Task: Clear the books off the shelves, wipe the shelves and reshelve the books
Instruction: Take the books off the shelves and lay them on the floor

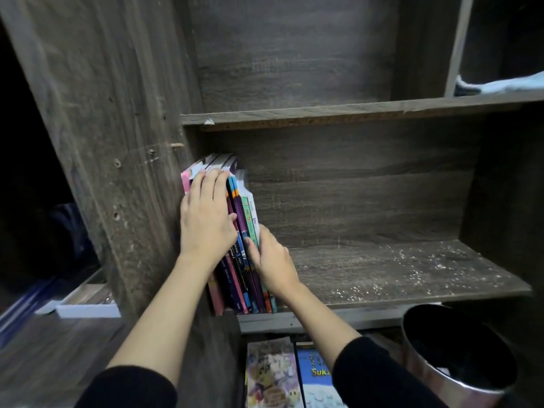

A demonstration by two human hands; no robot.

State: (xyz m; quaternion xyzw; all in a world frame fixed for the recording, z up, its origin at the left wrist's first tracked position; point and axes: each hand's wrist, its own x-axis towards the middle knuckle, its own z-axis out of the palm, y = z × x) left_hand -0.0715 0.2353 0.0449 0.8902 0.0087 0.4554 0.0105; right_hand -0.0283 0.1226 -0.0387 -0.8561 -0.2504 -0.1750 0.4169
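Left hand [206, 222] lies flat on thin glossy books [240, 275]. Right hand [272, 262] clasps them on the grainy wooden shelf [382, 275].

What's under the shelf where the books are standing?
A colourful book and a blue book lie below that shelf. The right sleeve covers part of the blue one; further back is too dark.
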